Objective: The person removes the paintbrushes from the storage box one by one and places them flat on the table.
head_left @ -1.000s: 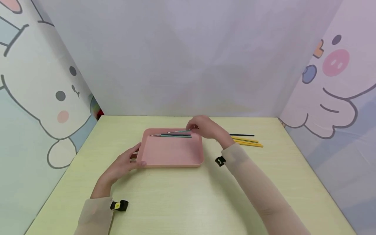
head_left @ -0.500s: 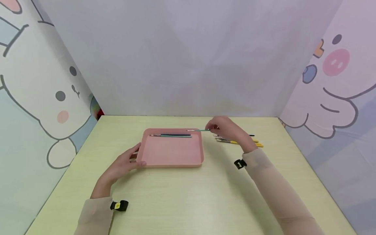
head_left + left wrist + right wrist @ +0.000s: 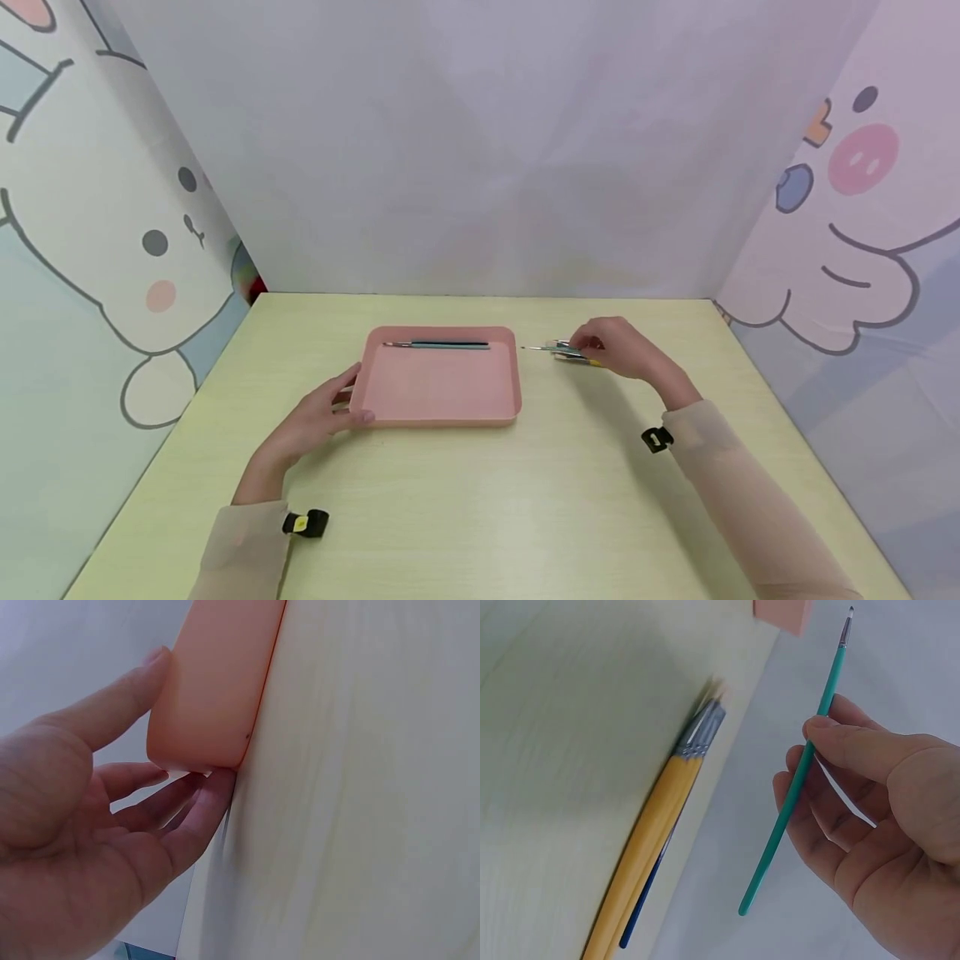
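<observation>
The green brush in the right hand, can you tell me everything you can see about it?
The brush has a thin, smooth green handle, rounded at the end, a shiny silver collar that looks like metal, and a tiny tip. The right hand pinches its handle, holding it off the table, tip pointing towards the tray.

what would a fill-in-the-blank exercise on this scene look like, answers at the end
The right hand pinches a green brush between its fingers and ___.
The left hand holds a corner of the pink ___.
The thick brushes lying on the table have ___ handles.

Missing words: thumb; tray; yellow.
</observation>
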Motion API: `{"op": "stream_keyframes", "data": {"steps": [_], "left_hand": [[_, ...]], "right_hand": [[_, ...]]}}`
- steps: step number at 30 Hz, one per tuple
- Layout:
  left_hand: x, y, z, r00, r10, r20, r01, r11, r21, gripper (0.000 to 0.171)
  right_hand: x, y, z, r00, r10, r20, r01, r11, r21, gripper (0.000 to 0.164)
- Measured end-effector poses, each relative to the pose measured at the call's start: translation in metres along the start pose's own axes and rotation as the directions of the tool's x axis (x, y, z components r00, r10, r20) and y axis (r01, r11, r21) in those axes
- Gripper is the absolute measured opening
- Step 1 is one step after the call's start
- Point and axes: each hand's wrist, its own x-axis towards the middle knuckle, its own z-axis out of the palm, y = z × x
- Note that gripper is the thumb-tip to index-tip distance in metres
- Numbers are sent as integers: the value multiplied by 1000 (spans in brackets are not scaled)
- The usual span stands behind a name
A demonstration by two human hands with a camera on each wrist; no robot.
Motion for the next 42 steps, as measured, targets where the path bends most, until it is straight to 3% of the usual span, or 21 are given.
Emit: {"op": "stream_keyframes", "data": {"steps": [12,27,42], "left_hand": [[1,-2,-1,1000,16,5,-16,1000,-18,96],[1,0,0,1000,1,6,-1,1000,-16,95],[-1,1,0,1000,11,1,-11,1000,-25,93]], "right_hand": [[-25,31,7,1000,-6,0,6,998,-59,20],[-37,61,19,999,31,8,-30,994,-102,19],[-36,55,20,997,78,9,-76,984,-163,19]]}}
